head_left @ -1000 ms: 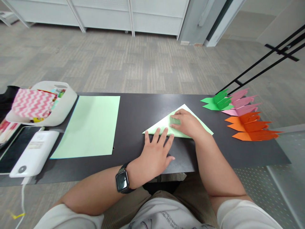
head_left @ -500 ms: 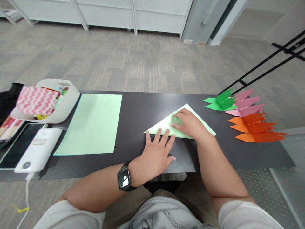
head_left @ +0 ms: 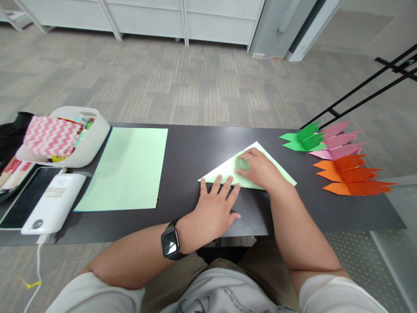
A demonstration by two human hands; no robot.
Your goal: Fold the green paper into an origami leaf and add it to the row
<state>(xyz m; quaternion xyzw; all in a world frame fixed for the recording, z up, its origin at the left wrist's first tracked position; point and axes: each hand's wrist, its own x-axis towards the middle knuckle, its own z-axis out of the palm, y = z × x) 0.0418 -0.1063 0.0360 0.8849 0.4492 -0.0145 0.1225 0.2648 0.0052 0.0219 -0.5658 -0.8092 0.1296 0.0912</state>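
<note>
A light green paper folded into a triangle (head_left: 224,171) lies on the dark table (head_left: 185,152) in front of me. My left hand (head_left: 213,208) lies flat with its fingers spread, the fingertips resting on the triangle's near edge. My right hand (head_left: 259,167) rests on top of the triangle with its fingers bent, pressing the paper down. A smartwatch (head_left: 170,244) is on my left wrist.
A flat light green sheet (head_left: 125,167) lies to the left. Further left stand a white basket (head_left: 93,143) with a pink zigzag pouch (head_left: 50,135), a white power bank (head_left: 54,203) and a phone (head_left: 19,204). Folded green (head_left: 301,140), pink (head_left: 335,141) and orange (head_left: 350,176) paper pieces lie at the right.
</note>
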